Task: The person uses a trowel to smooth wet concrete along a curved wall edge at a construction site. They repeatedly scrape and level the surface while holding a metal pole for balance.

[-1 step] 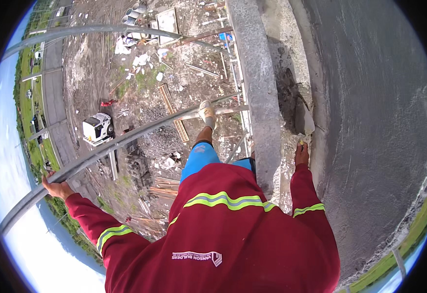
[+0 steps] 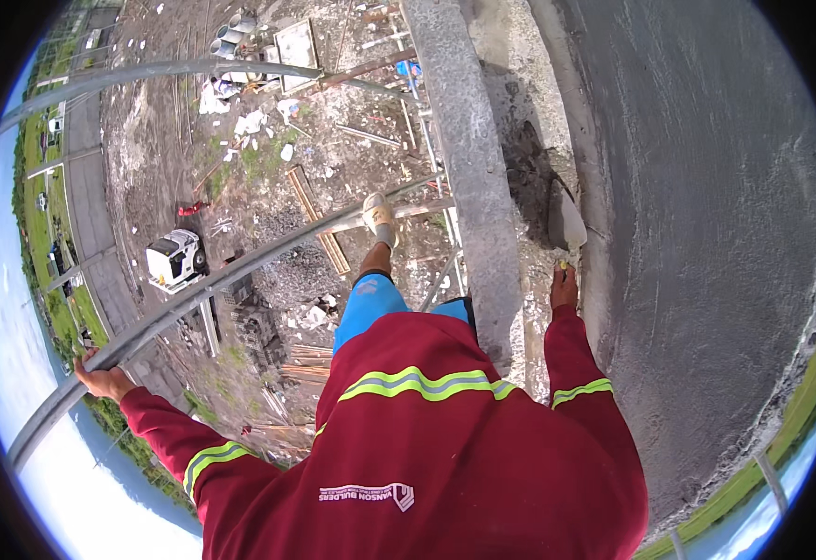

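Ground well below concrete edge; left hand gripping rail, right hand gripping trowel.

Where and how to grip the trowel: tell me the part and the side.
Probably by the handle, coming from the body side, where the right hand holds it. The trowel points its broad, pale blade away from the person, leaving the handle end nearest; the hand hides most of that end.

From the wearer's head, the fisheye view looks steeply down over the nearby shirt, taking in the left hand, right hand and distant ground.
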A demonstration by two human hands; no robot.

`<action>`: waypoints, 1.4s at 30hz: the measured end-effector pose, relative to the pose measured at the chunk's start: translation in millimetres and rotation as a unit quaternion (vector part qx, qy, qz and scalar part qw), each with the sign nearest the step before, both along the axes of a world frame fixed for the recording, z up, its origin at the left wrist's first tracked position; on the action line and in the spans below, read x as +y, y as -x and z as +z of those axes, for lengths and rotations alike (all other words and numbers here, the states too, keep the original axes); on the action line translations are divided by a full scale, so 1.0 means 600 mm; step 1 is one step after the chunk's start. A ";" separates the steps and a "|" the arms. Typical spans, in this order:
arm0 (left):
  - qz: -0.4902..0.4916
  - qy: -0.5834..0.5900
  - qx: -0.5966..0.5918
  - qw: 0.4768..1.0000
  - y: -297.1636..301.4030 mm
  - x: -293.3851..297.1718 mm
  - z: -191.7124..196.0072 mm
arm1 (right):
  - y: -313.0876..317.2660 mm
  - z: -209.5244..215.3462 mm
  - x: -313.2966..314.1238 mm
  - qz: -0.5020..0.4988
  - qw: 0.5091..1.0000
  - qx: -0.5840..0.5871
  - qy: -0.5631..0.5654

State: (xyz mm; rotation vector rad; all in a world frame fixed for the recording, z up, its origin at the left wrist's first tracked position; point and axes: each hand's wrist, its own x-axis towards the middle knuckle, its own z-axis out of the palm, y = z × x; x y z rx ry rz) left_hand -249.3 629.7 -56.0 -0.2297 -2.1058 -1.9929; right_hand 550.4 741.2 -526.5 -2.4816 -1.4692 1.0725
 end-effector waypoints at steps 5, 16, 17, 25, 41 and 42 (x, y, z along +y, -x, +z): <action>-0.013 -0.020 -0.010 1.000 0.018 -0.007 0.005 | -0.011 -0.009 -0.039 -0.019 0.999 -0.024 0.010; -0.005 -0.030 0.042 0.999 -0.013 0.010 0.003 | 0.039 -0.040 -0.055 -0.034 0.999 0.023 0.001; -0.007 -0.039 0.030 0.999 -0.013 0.012 0.002 | 0.045 -0.042 -0.057 -0.022 1.000 0.019 0.008; -0.020 -0.045 0.023 0.999 -0.015 0.011 0.002 | 0.061 -0.056 0.030 0.041 0.997 0.061 0.014; -0.029 -0.042 -0.014 0.999 0.038 -0.025 0.005 | 0.073 -0.015 0.025 0.035 0.999 -0.007 0.017; -0.023 -0.029 -0.004 0.999 0.040 -0.026 0.005 | 0.065 -0.012 0.035 0.023 0.999 -0.031 0.029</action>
